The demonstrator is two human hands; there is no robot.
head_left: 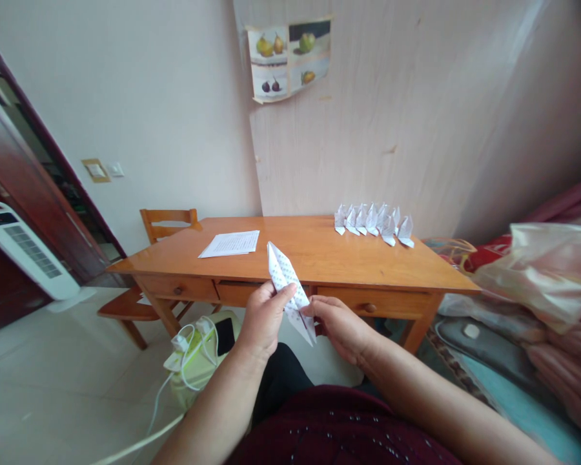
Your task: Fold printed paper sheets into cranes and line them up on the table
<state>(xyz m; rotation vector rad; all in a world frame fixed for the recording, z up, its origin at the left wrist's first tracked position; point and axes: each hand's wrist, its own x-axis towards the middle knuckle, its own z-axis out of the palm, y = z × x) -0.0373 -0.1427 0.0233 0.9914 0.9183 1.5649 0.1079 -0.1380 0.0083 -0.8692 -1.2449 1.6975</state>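
A long, narrow piece of folded paper [281, 268] with print on it is held at a slant in front of the wooden table [300, 258], its upper tip pointing up and left. My left hand [266, 316] grips its left side near the middle, the thumb on top. The thumb and fingers of my right hand [336, 323] pinch the lower right edge. Both hands are closed on the paper. A stack of printed sheets [232, 243] lies on the table's left half. Several folded paper pieces [372, 221] stand grouped at the back right of the table.
A chair [128, 305] stands at the table's left. Below it on the right, a light green stool or box [184, 381] carries a phone [225, 336] and white cables. Plastic bags [547, 271] are piled right of the table. A picture sheet [290, 61] hangs on the wall.
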